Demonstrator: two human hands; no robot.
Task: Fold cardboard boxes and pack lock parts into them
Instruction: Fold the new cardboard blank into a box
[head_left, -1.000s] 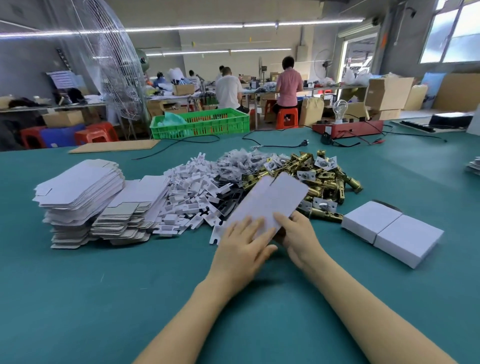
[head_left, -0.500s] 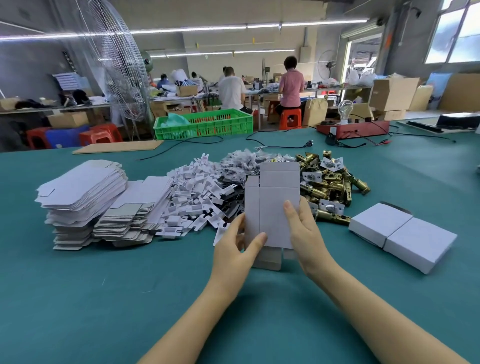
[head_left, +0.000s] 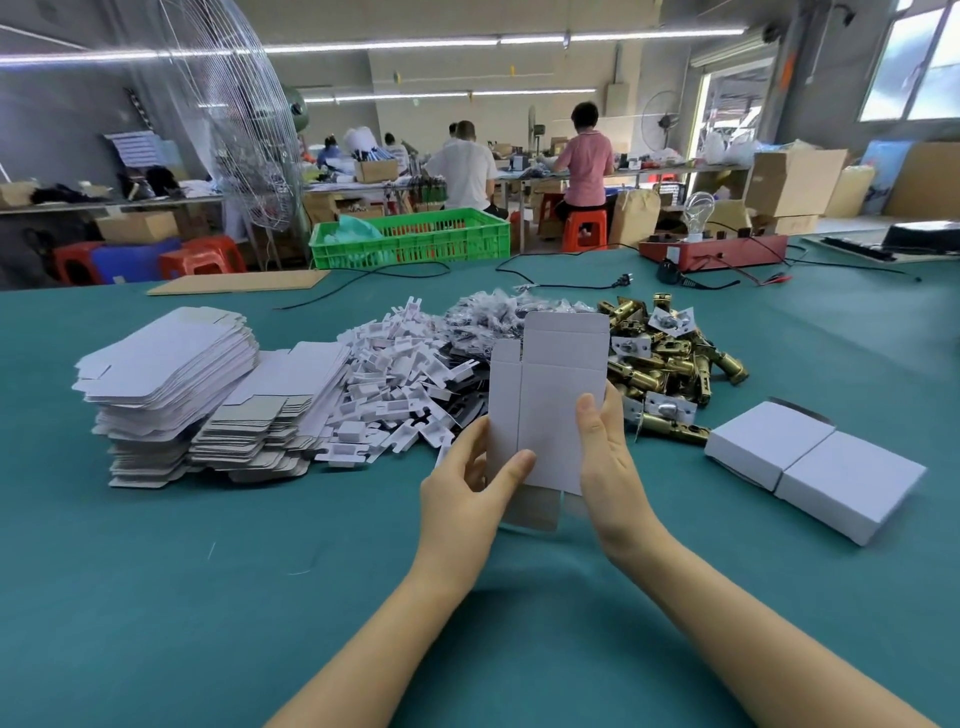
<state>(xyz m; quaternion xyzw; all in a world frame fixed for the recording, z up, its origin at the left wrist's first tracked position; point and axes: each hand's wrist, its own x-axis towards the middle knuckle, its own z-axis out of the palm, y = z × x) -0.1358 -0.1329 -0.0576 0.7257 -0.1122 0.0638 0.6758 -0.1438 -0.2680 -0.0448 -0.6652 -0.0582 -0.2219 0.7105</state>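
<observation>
Above the green table (head_left: 156, 597), both forearms reach forward and hold a white box blank (head_left: 550, 405) upright between them. The left hand (head_left: 467, 499) grips its lower left edge, thumb across the front. The right hand (head_left: 610, 467) clasps the right edge, thumb on the face.

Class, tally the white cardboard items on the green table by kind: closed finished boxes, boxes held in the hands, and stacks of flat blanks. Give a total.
Closed white cardboard boxes: 2
White cardboard box held upright in both hands: 1
Stacks of flat white cardboard blanks: 2
Total: 5
</observation>
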